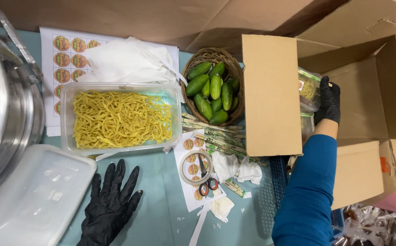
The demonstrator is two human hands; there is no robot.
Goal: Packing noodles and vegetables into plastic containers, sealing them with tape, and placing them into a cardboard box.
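Right hand (329, 101) inside cardboard box (271, 95), fingers closed on clear packet (308, 89); left hand (110, 205) splayed flat, empty, left of box.

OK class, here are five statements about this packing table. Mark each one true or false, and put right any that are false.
1. The left hand lies flat on the table. True.
2. The right hand reaches into the cardboard box. True.
3. The basket holds tomatoes. False: it holds green cucumbers.
4. The noodle tub has its lid on. False: it is open, and a lid lies nearer the person.
5. The scissors lie partly inside the tape roll. True.
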